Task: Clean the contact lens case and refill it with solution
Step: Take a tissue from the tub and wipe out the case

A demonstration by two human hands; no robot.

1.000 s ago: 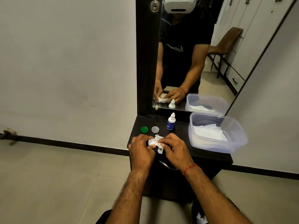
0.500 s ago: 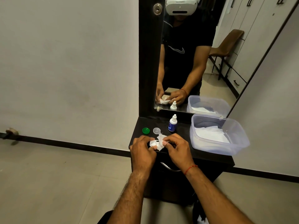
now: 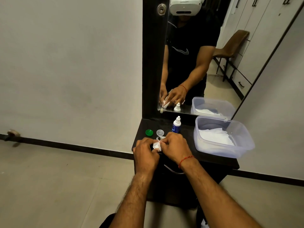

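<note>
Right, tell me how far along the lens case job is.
Done: the green cap and clear cap are off, lying on the cabinet top. In hand: the left hand and right hand pinch a white tissue between them, apparently wiping the case, which is hidden under the fingers. Left: the solution bottle stands upright and untouched behind them, so refilling and recapping remain.

A plain pale wall (image 3: pixel 65 63) fills the upper left of the frame, with a dark skirting strip (image 3: pixel 74 146) along its foot and a pale tiled floor (image 3: pixel 49 186) below. At centre stands a dark cabinet (image 3: pixel 181 191) with a curved metal handle (image 3: pixel 172 171). Above it rises a tall mirror (image 3: pixel 213 89) in a dark frame (image 3: pixel 150 63). Its glass reflects a brown chair (image 3: pixel 233 45) and white cupboards (image 3: pixel 263 38) at upper right.
</note>
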